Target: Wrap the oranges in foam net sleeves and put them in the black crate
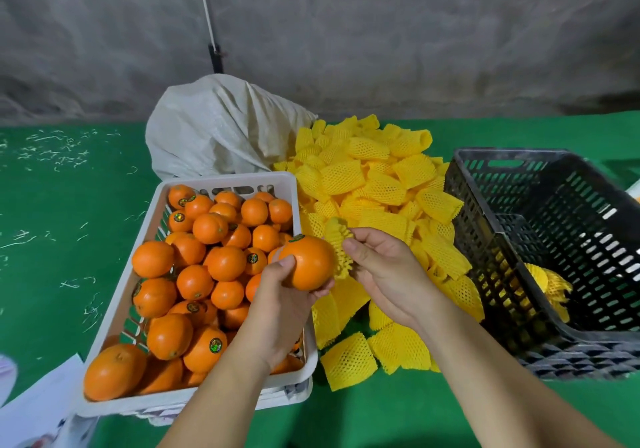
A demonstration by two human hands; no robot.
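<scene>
Oranges, glossy and round, fill a white slotted plastic basket (221,181) on a green-covered table (62,240), several bearing small dark round stickers. One round orange (308,262) is lifted clear of the basket, gripped from below and behind by the person's left hand (277,305), thumb curled over its near side and fingertips showing under its right edge. Its sticker faces up and away at the top. Touching the fruit's right side is a yellow foam net sleeve (337,250), bunched into a short ruffled ring and pinched between the thumb and fingers of the right hand (377,267). Whether the sleeve has begun to pass over the orange cannot be told from this angle.

Just beside the basket, a loose heap of yellow foam net sleeves (377,184) spreads across the table between it and a black perforated plastic crate (519,240) at right. Through the crate's near wall and inside it, a few sleeved oranges (549,279) lie at the bottom. Behind the basket slumps a white woven sack (214,125), touching the heap's far edge. Pale scraps (52,146) litter the green cover at left, and white paper sheets (41,399) lie at the near left corner. A grey wall (381,32) rises behind, with a thin white pole (206,4) leaning against it.
</scene>
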